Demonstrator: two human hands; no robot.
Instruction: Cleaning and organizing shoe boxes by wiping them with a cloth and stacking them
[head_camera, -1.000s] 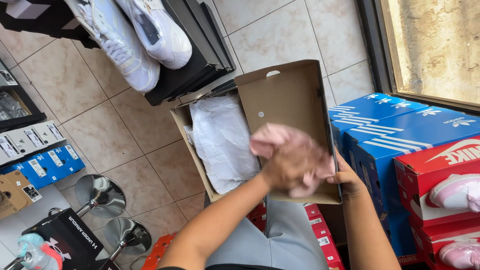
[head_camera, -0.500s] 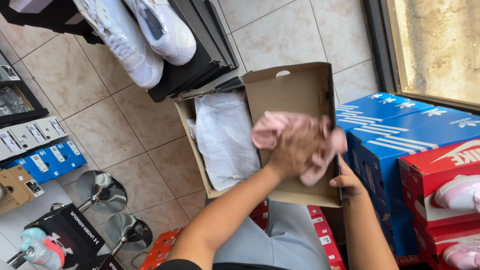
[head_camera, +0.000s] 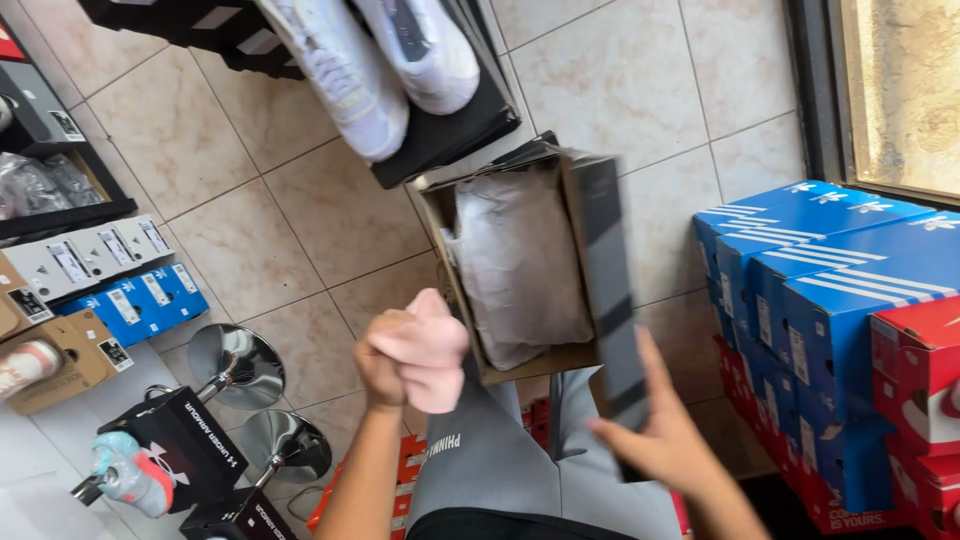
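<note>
I see the motion-blurred dark cardboard lid (head_camera: 610, 300); my left hand (head_camera: 395, 355) hides most of the pink crumpled cloth (head_camera: 432, 350).

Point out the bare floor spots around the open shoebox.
Bare tile lies left of the open shoebox, bordered by stacked small boxes and chrome stands. More tile lies between the white sneakers and blue boxes. The lower left is crowded.

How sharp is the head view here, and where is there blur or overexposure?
Head view: the box lid is smeared by motion blur, the right hand on it soft-edged; the left hand with its pink cloth is slightly soft; the tissue paper and floor tiles read sharp; the window is bright and washed out.
</note>
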